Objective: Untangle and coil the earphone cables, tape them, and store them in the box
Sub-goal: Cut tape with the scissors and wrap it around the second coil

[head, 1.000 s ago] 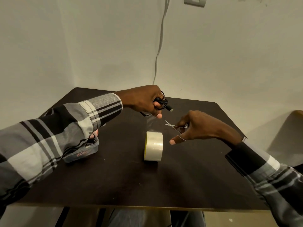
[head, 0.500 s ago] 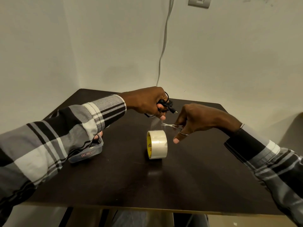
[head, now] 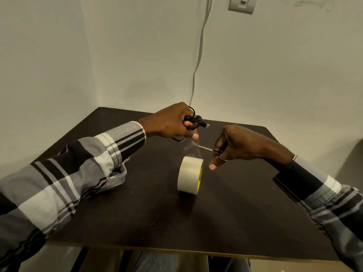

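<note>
My left hand (head: 172, 122) grips a coiled black earphone cable (head: 194, 121) above the middle of the dark table (head: 225, 213), its plug sticking out to the right. A clear strip of tape (head: 191, 149) stretches from the left thumb down to the tape roll (head: 190, 175), which stands on edge on the table. My right hand (head: 239, 145) holds small metal scissors (head: 204, 147), blades at the strip. The clear plastic box (head: 117, 178) sits at the left, mostly hidden behind my left sleeve.
The table stands in a corner between two pale walls. A white cord (head: 199, 54) hangs down the back wall from near a switch plate (head: 243, 3). The table's front edge (head: 176, 250) is near my body.
My right hand has brought the scissors left to the stretched tape strip. My left hand still holds the coil in about the same place. The camera view has shifted slightly.
</note>
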A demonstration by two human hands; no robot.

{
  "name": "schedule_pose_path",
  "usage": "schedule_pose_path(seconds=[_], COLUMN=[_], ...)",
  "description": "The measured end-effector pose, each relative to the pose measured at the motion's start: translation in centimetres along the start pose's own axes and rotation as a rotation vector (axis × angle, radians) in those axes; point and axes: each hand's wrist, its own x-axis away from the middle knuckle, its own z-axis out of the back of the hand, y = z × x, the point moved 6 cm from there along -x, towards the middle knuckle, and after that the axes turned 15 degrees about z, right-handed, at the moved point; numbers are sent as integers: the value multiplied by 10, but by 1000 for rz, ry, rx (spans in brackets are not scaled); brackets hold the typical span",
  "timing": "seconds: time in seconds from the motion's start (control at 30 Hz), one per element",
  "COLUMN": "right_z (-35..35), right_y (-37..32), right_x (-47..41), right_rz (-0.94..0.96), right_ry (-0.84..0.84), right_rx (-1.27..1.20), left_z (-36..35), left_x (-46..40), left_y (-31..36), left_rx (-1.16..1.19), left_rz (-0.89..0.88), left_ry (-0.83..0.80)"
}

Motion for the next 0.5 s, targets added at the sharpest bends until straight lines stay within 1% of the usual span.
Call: schedule_pose_path(seconds=[0.07, 0.17, 0.27, 0.5], right_z=[-2, -4, -1, 2], right_y=[1, 4, 9, 1], right_x=[1, 3, 7, -1], right_rz=[5, -11, -48, -55], right_ry=[3, -26, -68, -116], right_rx=[-13, 19, 48, 27], left_z=[-1, -5, -8, -11], left_x=[0, -1, -2, -1], left_y=[-3, -3, -2, 2], left_rx=[37, 57, 54, 15], left_rz=[13, 19, 14, -21], left_ry=[4, -66, -106, -138])
